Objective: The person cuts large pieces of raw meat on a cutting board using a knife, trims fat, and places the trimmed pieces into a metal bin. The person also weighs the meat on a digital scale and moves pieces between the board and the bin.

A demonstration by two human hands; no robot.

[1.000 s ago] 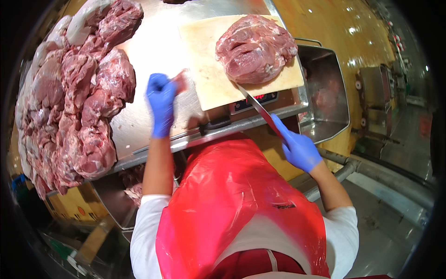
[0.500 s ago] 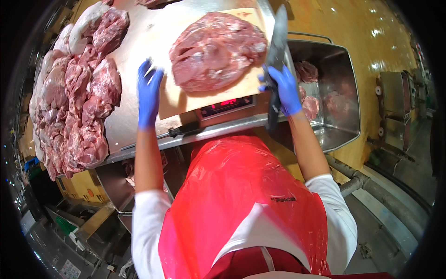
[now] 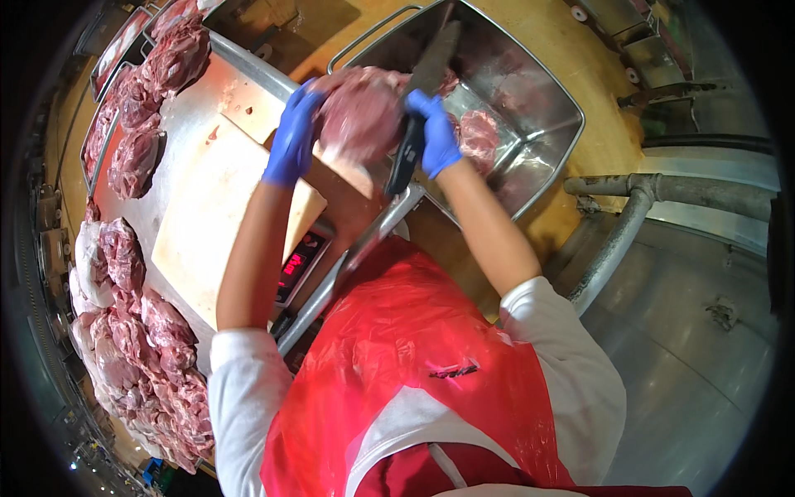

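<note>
A large piece of raw meat [image 3: 361, 116] is carried between my two blue-gloved hands, over the table's edge beside the steel tub, and it is slightly blurred. My left hand [image 3: 294, 137] grips its left side, the fingertips partly hidden behind it. My right hand [image 3: 435, 137] is closed around the black handle of a knife [image 3: 436, 58], whose wide blade points up and away over the tub. That hand is at the meat's right side. The pale cutting board [image 3: 211, 215] lies to the left with no meat on it.
The deep steel tub [image 3: 542, 145] at right holds other meat pieces [image 3: 478, 137]. Many raw cuts [image 3: 137, 348] are heaped along the table's left side. A scale display with red digits [image 3: 300, 263] sits by the board's near edge. Grey pipes [image 3: 617, 240] stand at right.
The meat has left the cutting board and moved right toward the tub, taken up between my hands. My left hand has gone from open to gripping it. The view has turned right.
</note>
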